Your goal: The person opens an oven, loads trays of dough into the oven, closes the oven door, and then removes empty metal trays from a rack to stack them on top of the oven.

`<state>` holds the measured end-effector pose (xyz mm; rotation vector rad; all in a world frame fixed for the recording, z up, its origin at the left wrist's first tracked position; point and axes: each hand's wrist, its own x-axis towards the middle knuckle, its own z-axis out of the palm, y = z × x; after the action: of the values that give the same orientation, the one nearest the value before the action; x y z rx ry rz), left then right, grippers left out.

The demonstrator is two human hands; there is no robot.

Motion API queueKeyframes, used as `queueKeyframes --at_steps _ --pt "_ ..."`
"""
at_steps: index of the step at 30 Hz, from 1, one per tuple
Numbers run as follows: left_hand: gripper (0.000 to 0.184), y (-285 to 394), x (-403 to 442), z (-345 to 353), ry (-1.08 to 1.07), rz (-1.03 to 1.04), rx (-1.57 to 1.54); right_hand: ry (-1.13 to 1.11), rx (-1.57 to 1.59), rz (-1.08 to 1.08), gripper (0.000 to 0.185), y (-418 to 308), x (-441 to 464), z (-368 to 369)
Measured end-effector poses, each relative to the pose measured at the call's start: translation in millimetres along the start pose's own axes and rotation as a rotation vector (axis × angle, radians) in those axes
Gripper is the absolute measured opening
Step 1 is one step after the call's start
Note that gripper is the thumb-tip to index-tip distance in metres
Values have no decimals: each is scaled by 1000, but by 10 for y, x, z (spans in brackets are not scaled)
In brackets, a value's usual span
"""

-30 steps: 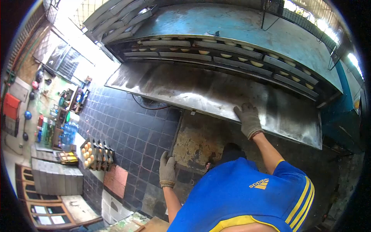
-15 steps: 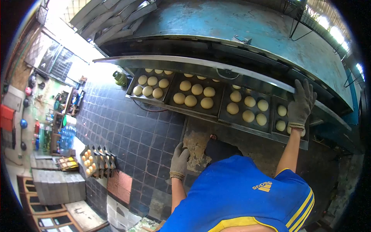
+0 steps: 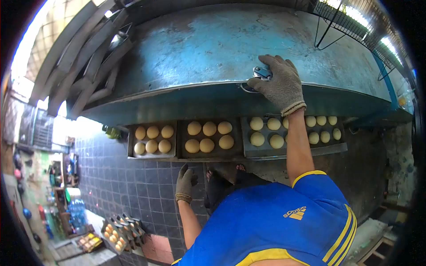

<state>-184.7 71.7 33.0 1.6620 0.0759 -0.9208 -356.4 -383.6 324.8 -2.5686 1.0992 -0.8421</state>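
My right hand [image 3: 282, 84], in a grey knitted glove, is at the front top edge of the blue metal oven [image 3: 199, 40]. Its thumb and forefinger are on either side of a small metal latch [image 3: 262, 73]. Just below the latch is a curved handle [image 3: 249, 89] on the closed oven door [image 3: 186, 104]. My left hand [image 3: 184, 182], gloved alike, hangs over the floor with fingers apart and nothing in it. Pale round dough balls [image 3: 208, 129] sit in rows on dark trays [image 3: 243, 151] below the door. My right forearm hides part of one tray.
Stacked metal trays [image 3: 84, 62] lean at the oven's left end. A wire rack [image 3: 350, 26] stands at the back right. More filled trays [image 3: 116, 237] are on the tiled floor [image 3: 115, 177] at lower left, near large blue bottles [image 3: 77, 215]. A green gas cylinder [image 3: 112, 132] shows behind the trays.
The oven door has swung up and closed against the oven front. My right hand has moved from the door's right end up and left to the latch. My left hand has shifted slightly left.
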Motion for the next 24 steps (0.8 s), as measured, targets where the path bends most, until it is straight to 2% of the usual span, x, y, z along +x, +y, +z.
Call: queueKeyframes --at_steps 1,2,4,5,7,10,11,12,14,15,16,17,19,21,23,24 --pt "66 57 145 -40 1 -33 -36 -106 26 50 63 -48 49 -5" --pt "66 90 324 -105 -18 -48 -25 -109 10 72 63 -39 48 78" --pt "64 -85 794 -301 -70 -220 -317 79 124 -54 46 -12 -67 306" --pt "64 -162 1034 -345 -89 -232 -305 82 106 -37 46 -27 -89 411" --pt "72 -359 1477 -542 -111 -389 -411 330 150 -88 36 -128 -164 618" --pt "85 -620 2092 -805 -141 -630 -566 363 148 -20 29 -304 -161 765" --pt "85 -708 2284 -895 -163 -643 -549 372 123 -6 29 -351 -169 815" --pt "86 -712 2382 -926 -335 -451 -340 416 91 14 32 -379 -184 866" --pt "87 -750 2620 -926 -513 -261 -141 454 43 35 34 -393 -158 991" --pt "84 -545 2602 -892 -511 -34 319 553 -41 12 39 -394 -155 1099" --pt "77 -376 2552 -906 -508 44 478 639 -113 -13 45 -419 -168 1218" --pt "70 -192 2487 -915 -497 123 637 606 -96 -5 45 -441 -208 1299" --pt "52 -258 2750 -923 -396 -213 0 738 279 102 52 -431 -265 1397" --pt "43 -443 3118 -919 -250 -465 -498 740 354 193 53 -516 -398 1423" --pt "31 -385 3255 -855 15 -733 -704 757 404 289 53 -501 -624 1385" --pt "31 -349 3334 -831 19 -744 -694 728 366 391 53 -448 -753 1366"
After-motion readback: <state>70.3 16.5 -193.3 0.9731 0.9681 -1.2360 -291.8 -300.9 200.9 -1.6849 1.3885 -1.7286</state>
